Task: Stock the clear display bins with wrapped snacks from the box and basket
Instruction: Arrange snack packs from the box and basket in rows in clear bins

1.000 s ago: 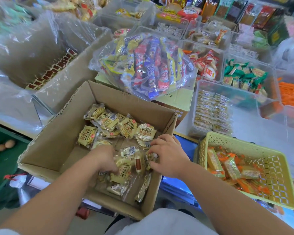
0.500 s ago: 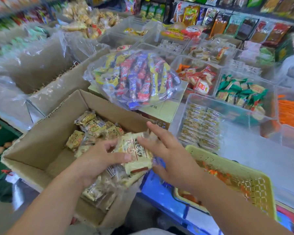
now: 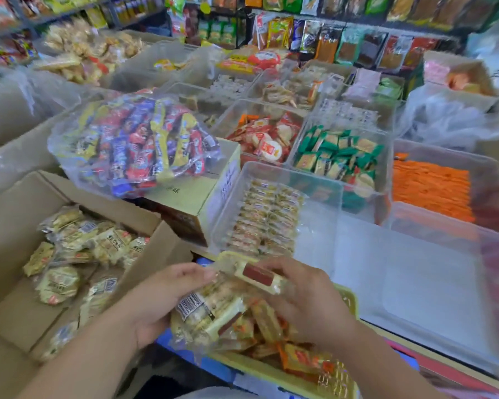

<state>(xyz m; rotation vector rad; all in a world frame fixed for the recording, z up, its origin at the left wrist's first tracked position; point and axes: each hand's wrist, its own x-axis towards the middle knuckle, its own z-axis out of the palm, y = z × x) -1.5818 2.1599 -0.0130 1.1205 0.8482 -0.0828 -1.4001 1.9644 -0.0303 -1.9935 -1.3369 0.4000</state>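
A clear bag of mixed bars (image 3: 139, 142) sat on a closed carton (image 3: 190, 197) behind the open cardboard box (image 3: 12, 231), and clear bins (image 3: 326, 194) of sorted packets crowded the space beyond. The yellow basket (image 3: 349, 295) lay largely hidden under the hands, and the hanging packets at the back (image 3: 366, 47) were too blurred to read. Both hands grasped a bundle of wrapped snacks (image 3: 211, 309) above the basket, the left hand (image 3: 156, 303) curled round its lower side and the right hand (image 3: 308, 300) pinching the top packet

Racks (image 3: 357, 23) of hanging packets (image 3: 369, 50) and stocked shelves (image 3: 127, 10) line the back.
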